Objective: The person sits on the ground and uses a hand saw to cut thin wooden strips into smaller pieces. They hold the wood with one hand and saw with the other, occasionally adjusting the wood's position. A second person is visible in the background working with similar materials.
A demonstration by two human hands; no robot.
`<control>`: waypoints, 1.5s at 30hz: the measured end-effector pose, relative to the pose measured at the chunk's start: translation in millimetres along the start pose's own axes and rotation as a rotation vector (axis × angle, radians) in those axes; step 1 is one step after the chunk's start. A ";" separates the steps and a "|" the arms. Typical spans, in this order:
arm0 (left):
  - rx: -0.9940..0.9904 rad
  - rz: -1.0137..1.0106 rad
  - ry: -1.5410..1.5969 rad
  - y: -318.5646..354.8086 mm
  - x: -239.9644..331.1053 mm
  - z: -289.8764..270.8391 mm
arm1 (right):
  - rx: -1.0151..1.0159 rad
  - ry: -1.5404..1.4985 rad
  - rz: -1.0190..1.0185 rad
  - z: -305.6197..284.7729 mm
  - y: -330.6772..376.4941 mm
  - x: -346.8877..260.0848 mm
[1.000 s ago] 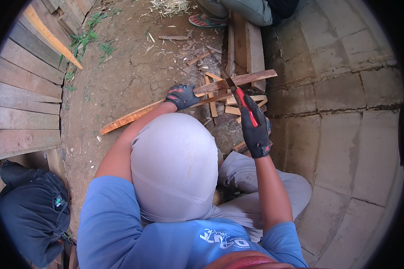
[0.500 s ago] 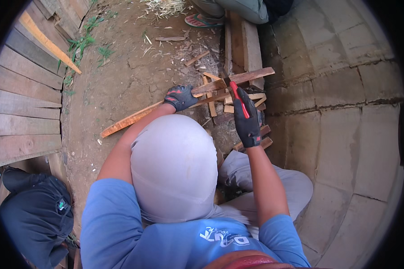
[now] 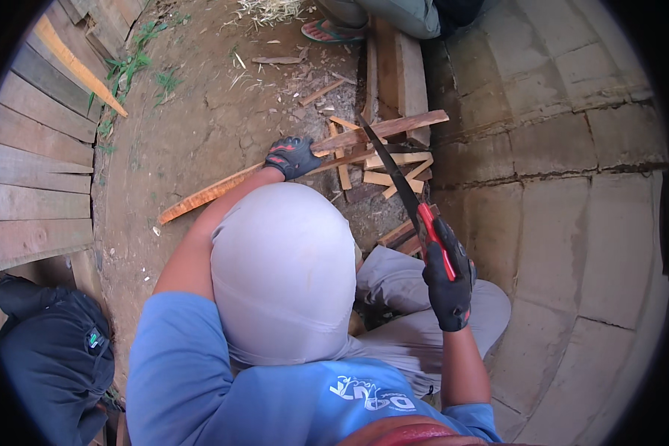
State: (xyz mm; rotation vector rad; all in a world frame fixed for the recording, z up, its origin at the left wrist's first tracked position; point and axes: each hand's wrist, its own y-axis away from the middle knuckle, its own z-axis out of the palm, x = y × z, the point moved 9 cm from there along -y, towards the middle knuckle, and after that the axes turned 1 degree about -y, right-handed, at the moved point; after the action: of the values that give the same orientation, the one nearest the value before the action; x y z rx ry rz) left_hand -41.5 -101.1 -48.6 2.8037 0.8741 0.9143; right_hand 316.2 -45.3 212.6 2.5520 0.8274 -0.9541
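Drawn back toward the body since half a second ago, the right hand [image 3: 450, 279] has brought the saw [image 3: 399, 178] with it, baring more blade, while the left hand [image 3: 291, 157] has stayed on the wooden strip [image 3: 412, 123]. White lettering marks the blue shirt [image 3: 275, 405]; a small green-and-white tag shows on dark clothing [image 3: 44, 364] at lower left. Both gloves are black with red marks. The saw has a slim, dark, tapering blade and a red-and-black handle, which the right fingers wrap firmly. The left fingers are closed on the rough brown strip, their tips partly hidden. Beyond them, the strip extends rightward under the blade's far end; whether the teeth touch it is unclear. Pale, straight-edged offcuts [image 3: 379, 178] lie crisscrossed just beside it on bare earth [image 3: 208, 111].
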 end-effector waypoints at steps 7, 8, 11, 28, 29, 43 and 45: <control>0.014 -0.027 -0.035 0.7 -3.8 0.6 | -0.022 0.120 -0.053 -8.4 -12.4 -54.0; 0.020 -0.023 -0.029 1.8 -2.0 -0.6 | -0.026 0.145 -0.079 -6.7 -18.0 -62.4; 0.047 -0.025 -0.042 2.6 -4.0 -1.3 | -0.021 0.144 -0.142 3.2 -40.1 -77.4; 0.084 0.001 -0.016 5.3 -4.3 -4.8 | -0.207 -0.169 0.074 121.6 -164.7 -31.0; 0.088 0.006 -0.020 3.3 -2.5 -3.0 | -0.154 -0.158 0.000 120.1 -170.2 -28.7; 0.034 -0.034 -0.009 4.8 -2.2 -5.2 | -0.073 -0.191 -0.006 81.0 -124.9 -14.7; 0.035 -0.035 -0.018 4.0 -2.6 -4.6 | -0.030 -0.042 -0.193 63.3 -103.6 -23.2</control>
State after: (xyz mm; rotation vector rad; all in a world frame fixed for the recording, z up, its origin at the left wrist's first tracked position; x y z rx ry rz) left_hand -43.8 -106.3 -45.2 2.8117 0.9422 0.8764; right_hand 207.2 -1.4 174.3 2.4517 1.0833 -1.0389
